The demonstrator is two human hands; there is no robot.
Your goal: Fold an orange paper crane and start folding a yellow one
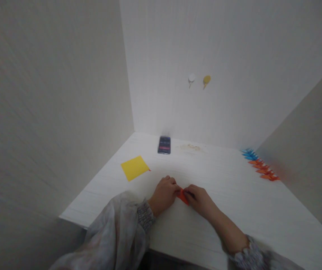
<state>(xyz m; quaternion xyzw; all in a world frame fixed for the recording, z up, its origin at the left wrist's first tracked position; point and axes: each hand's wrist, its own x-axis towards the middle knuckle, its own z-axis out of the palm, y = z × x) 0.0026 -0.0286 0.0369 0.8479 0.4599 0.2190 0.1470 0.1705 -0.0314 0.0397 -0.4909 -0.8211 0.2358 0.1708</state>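
2 bare hands hold a small folded orange paper (184,197) at the centre of a white table (220,232).

Left to right, clock directions from that paper: a yellow sheet (134,168) lies flat at 10 o'clock, a red-orange tip at its right corner; a phone (164,145) lies at 11; the left hand (164,193), at 9, has its fingers closed on the paper's left end; the right hand (199,199), at 3, pinches its upper right side; a row of blue and orange folded shapes (264,169) stands at 2. Fingers hide the creases; if either pinch slipped, a fold could probably skew, and hard pulling between the hands might tear it.
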